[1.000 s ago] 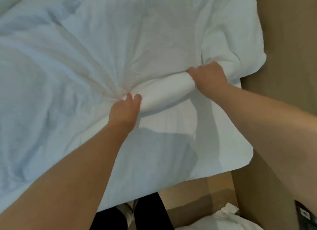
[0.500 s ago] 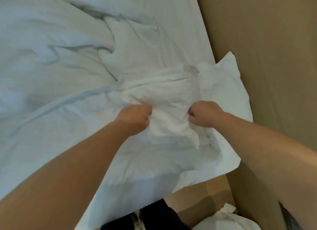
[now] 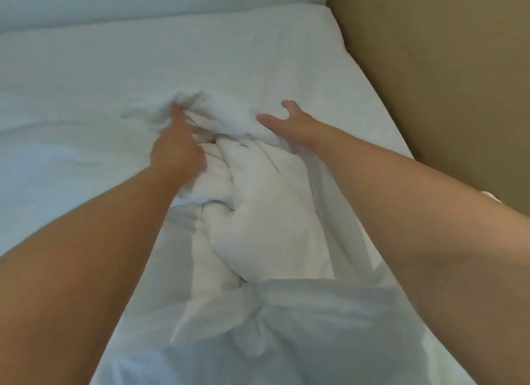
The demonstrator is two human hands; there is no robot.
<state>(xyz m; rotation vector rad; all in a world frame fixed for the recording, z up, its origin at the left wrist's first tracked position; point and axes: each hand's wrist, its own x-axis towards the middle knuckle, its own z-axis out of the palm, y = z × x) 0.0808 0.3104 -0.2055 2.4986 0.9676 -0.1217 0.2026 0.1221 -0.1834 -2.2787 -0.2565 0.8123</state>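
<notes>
My bed (image 3: 200, 54) (white sheet, lightly creased) carries a bunched white cover (image 3: 258, 201), heaped along its right edge toward the near end.

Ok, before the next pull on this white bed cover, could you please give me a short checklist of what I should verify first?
1. Left hand firmly holds the white cover: cannot tell. Its fingers go into the folds, and the picture is blurred there.
2. Right hand holds the cover: not ok. It is open with its fingers spread, at the far end of the bunch.
3. Cover lies flat: not ok. It is bunched in a ridge between the arms.
4. Sheet beyond the bunch is smooth: ok, only light creases.
5. Room at the bed's right edge: cannot tell. The brown panel runs close along it.
</notes>
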